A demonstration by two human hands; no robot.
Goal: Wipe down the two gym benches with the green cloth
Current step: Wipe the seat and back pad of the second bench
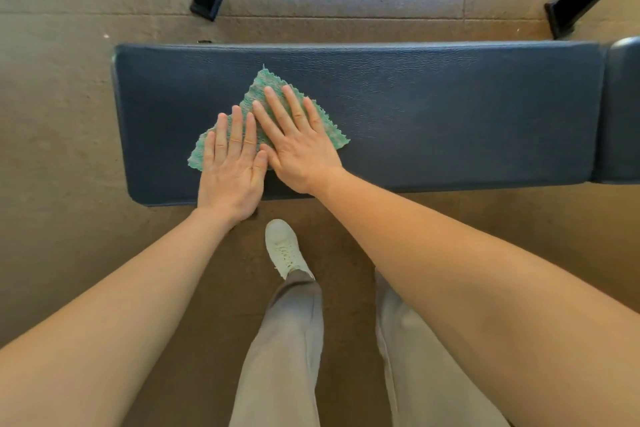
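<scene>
The green cloth [264,99] is pressed flat near the bench's [450,107] left end by the left hand [231,166] and right hand [300,146], fingers straight.

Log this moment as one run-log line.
step: wiping bench | left hand: flat on green cloth | right hand: flat on green cloth | location: bench's left half

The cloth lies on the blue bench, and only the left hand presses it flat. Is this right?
Not quite. The head view shows both hands pressing the cloth flat: the left hand and the right hand, side by side. It does lie on the blue bench.
</scene>
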